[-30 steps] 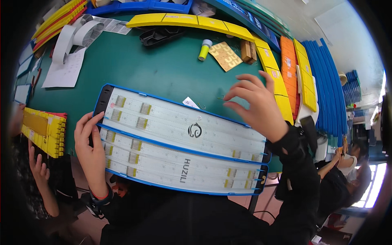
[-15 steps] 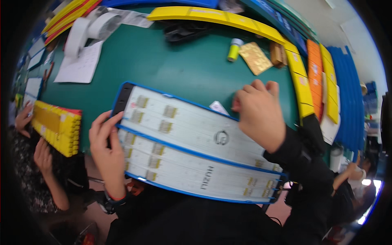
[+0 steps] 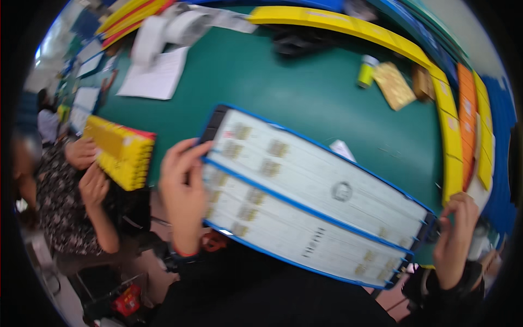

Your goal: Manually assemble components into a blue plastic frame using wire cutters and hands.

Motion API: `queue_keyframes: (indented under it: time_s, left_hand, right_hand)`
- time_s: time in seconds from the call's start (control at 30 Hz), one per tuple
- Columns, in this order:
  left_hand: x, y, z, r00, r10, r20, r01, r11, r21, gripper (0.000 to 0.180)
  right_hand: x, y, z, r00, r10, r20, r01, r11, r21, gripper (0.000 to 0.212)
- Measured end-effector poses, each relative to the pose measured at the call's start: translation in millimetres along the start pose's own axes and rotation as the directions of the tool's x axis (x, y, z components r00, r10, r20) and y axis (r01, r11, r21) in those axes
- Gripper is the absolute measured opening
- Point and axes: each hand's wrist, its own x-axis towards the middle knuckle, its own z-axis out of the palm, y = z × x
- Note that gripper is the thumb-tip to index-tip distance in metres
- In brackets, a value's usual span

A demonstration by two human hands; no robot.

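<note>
A long, flat, folding two-panel case [image 3: 308, 163] lies tilted across my lap and the table's near edge. Blue rims frame its white panels, which carry small yellowish clusters and thin lengthwise lines; black pieces cap the ends. My left hand [image 3: 185, 188] grips the case's left end, thumb and fingers closed at the black end piece. Just past the right end, my right hand [image 3: 458, 237] is raised with curled fingers pressed together. Whatever it may hold is too fine to make out.
On the green table [image 3: 256, 82] lie white paper sheets [image 3: 152, 76], a yellow-green small bottle [image 3: 367, 72], a gold packet [image 3: 394, 86] and a black bag [image 3: 302, 42]. Yellow strips [image 3: 348, 27] border the back and right. At left, another person's hands hold a yellow block [image 3: 120, 152].
My right hand has moved from above the case's upper panel down and right, beyond its right end. The whole view has shifted, and my left hand keeps its grip.
</note>
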Motion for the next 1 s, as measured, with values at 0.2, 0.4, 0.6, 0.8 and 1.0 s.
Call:
queue_keyframes:
  time_s: [0.2,0.4,0.6,0.8,1.0]
  left_hand:
    - [-8,-9,1,0.998,-0.058,0.008,0.058,0.998,-0.031,0.022]
    - [-4,-6,7,1.0,0.016,0.015,-0.016,1.0,0.021,0.023]
    - [-5,-5,10,1.0,-0.008,0.008,0.008,1.0,-0.015,0.023]
    - [-7,-5,14,0.999,-0.032,-0.017,0.032,0.999,-0.035,0.024]
    - [-3,-1,7,1.0,-0.018,-0.024,0.018,1.0,0.004,0.026]
  right_hand:
    - [0,12,11,0.991,-0.129,-0.033,0.131,0.989,0.07,0.021]
    - [44,48,44,0.997,-0.059,-0.046,0.067,0.983,0.173,0.007]
    - [93,9,61,0.968,-0.156,-0.199,0.206,0.942,0.265,0.007]
    - [102,-18,82,0.969,-0.229,-0.092,0.237,0.968,0.083,0.006]
    - [93,-10,52,0.961,-0.156,-0.227,0.201,0.96,0.193,0.016]
